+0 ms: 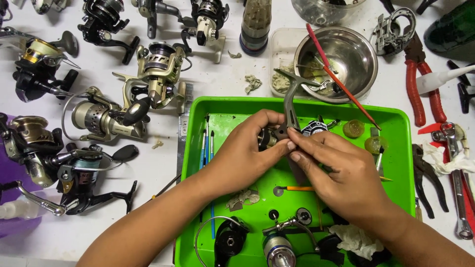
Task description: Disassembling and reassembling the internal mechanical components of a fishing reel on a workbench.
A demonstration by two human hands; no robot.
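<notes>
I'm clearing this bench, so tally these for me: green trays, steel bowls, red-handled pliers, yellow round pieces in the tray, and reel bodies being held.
green tray: 1
steel bowl: 1
red-handled pliers: 1
yellow round pieces: 2
held reel body: 1
Total: 6

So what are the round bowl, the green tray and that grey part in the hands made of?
The bowl looks like polished steel: silvery with mirror-like reflections. The tray seems moulded plastic: bright uniform green, soft sheen, rounded rim. The grey reel part, pinched between the left hand and the right hand, has a dull matte grey surface, so it may be cast metal or hard plastic; the look leaves that open.
</notes>
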